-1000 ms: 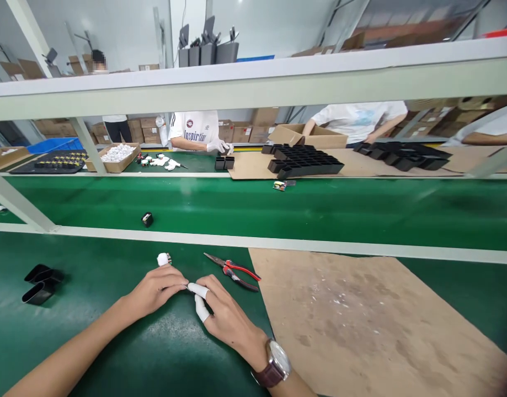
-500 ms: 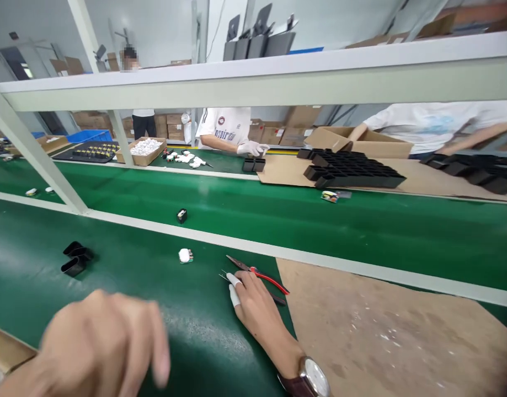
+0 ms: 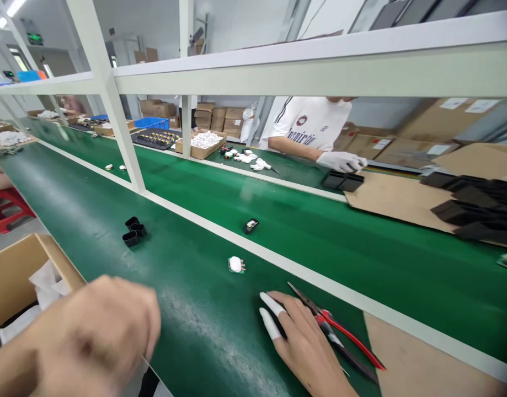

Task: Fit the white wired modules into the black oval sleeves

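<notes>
My left hand [image 3: 100, 331] is smeared by motion above the table edge, beside an open cardboard box; its fingers look curled, but what they hold cannot be made out. My right hand [image 3: 303, 342] rests low over the green bench, with white finger cots on two fingertips. These fingers curve around something dark that I cannot identify. A thin metal tip [image 3: 346, 373] shows beside the wrist. Touching or just beside this hand lie long-nose pliers [image 3: 336, 328] with red and black handles. Ahead sits a small circuit board with a white top [image 3: 236, 265].
Several black oval sleeves [image 3: 134, 231] stand at left on the bench [image 3: 187, 309]. A black case with parts inside [image 3: 250, 225] lies on the green belt [image 3: 294, 242]. The cardboard box [image 3: 63, 259] holds white wrapping. A shelf post [image 3: 121, 127] rises ahead. Across, a gloved co-worker's hand [image 3: 340, 161] touches black cases.
My view has swung left, so the bench contents sit further right and more of the cardboard box shows. Thin prongs at my right fingertips no longer show there. My left hand remains blurred.
</notes>
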`<state>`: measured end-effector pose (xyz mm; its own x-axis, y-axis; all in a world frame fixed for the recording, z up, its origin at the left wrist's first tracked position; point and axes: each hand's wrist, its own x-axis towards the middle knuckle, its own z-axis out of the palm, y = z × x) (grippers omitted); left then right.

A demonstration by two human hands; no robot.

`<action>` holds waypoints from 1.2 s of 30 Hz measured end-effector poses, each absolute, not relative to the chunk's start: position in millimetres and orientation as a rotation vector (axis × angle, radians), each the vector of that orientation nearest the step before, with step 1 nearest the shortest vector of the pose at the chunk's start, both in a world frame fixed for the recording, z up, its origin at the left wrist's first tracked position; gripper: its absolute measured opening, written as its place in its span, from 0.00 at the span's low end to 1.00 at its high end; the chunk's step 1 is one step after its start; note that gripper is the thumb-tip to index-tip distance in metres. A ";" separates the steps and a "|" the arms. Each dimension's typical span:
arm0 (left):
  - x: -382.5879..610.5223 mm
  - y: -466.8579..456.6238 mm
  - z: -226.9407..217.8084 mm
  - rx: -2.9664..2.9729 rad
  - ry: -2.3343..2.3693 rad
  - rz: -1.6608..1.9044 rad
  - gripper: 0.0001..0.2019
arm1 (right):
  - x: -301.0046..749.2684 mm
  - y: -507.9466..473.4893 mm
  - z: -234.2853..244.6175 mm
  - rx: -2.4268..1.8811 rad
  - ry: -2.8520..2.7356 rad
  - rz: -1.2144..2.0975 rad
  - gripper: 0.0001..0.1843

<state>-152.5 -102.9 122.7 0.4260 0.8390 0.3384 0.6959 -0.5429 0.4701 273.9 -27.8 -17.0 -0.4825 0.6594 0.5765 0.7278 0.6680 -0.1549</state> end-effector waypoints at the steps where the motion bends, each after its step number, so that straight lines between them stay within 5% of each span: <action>1: -160.8 -88.6 122.4 2.479 1.389 0.708 0.16 | 269.3 -22.5 -13.7 -1.080 -2.272 -0.134 0.18; 6: -222.6 -20.1 83.4 2.632 2.077 0.486 0.21 | 236.8 14.1 1.5 -1.155 -2.302 0.067 0.25; 10: -257.0 -7.3 45.9 2.645 2.163 0.386 0.24 | 212.9 34.1 8.6 -1.221 -2.400 0.171 0.28; 18: -199.5 -10.0 52.0 2.563 1.643 0.736 0.18 | 226.2 2.3 22.1 -1.298 -2.419 0.211 0.26; 23: -107.7 4.7 48.7 2.491 1.206 0.637 0.17 | 232.0 -5.0 16.3 -1.192 -2.430 0.287 0.17; 31: -10.7 33.1 25.1 2.416 0.859 0.549 0.11 | 248.6 -40.2 -5.8 -1.303 -2.334 0.036 0.16; 36: -3.5 36.2 5.8 2.273 0.877 0.598 0.31 | 251.1 -49.1 -8.5 -1.263 -2.248 0.045 0.26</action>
